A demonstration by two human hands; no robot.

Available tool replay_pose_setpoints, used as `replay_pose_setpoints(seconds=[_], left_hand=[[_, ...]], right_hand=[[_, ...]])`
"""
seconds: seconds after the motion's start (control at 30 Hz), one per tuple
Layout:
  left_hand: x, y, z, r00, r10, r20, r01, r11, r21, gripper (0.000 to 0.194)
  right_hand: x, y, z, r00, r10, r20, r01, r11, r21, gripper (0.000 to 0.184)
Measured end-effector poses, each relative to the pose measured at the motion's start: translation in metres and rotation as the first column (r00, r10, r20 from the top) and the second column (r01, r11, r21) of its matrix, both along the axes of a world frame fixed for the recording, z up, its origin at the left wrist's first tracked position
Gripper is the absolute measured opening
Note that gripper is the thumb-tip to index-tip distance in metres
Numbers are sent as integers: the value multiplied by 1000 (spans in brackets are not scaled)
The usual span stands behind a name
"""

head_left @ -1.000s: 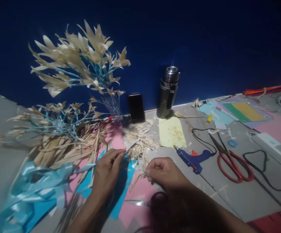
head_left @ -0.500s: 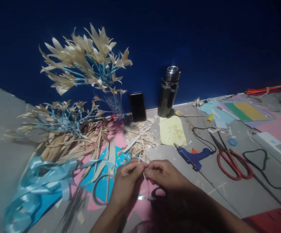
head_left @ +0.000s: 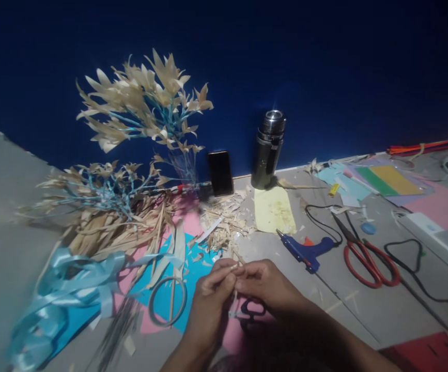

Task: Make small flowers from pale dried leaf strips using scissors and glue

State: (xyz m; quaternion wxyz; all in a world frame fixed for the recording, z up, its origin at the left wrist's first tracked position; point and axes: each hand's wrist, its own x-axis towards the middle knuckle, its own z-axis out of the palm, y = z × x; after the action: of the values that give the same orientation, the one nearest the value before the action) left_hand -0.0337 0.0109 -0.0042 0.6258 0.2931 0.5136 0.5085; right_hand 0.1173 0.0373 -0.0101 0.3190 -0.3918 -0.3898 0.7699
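While a dark blue wall (head_left: 324, 77) backs the cluttered grey tabletop (head_left: 305, 315), both hands' fingers (head_left: 229, 281) (head_left: 249, 279) pinch together on a thin pale strip (head_left: 235, 299).

To the right of your dark metallic flask (head_left: 267, 152), the glue gun (head_left: 309, 253) is blue and the scissors' handles (head_left: 371, 266) red; below it, the paper (head_left: 273, 209) is yellow, speckled darker.
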Motion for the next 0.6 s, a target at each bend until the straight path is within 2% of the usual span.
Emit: replay_pose_setpoints(seconds=[0.13, 0.3, 0.43, 0.53, 0.6], left_hand=[[-2, -5, -2, 1000, 22, 1, -22, 999, -39, 25], [-7, -5, -5, 999, -21, 30, 21, 1000, 15, 21], [-9, -5, -1, 990, -94, 107, 87, 994, 62, 29], [-12, -9, 5, 982, -132, 137, 125, 990, 62, 35], [-15, -13, 7, 975, -175, 138, 169, 984, 58, 38]], right_hand=[[1, -2, -1, 1000, -13, 27, 15, 998, -61, 40], [0, -3, -1, 999, 48, 6, -48, 996, -74, 30], [3, -6, 12, 996, 90, 11, -90, 996, 10, 18], [6, -12, 27, 980, 199, 18, -200, 972, 125, 23], [6, -16, 32, 973, 231, 2, -230, 966, 121, 26]])
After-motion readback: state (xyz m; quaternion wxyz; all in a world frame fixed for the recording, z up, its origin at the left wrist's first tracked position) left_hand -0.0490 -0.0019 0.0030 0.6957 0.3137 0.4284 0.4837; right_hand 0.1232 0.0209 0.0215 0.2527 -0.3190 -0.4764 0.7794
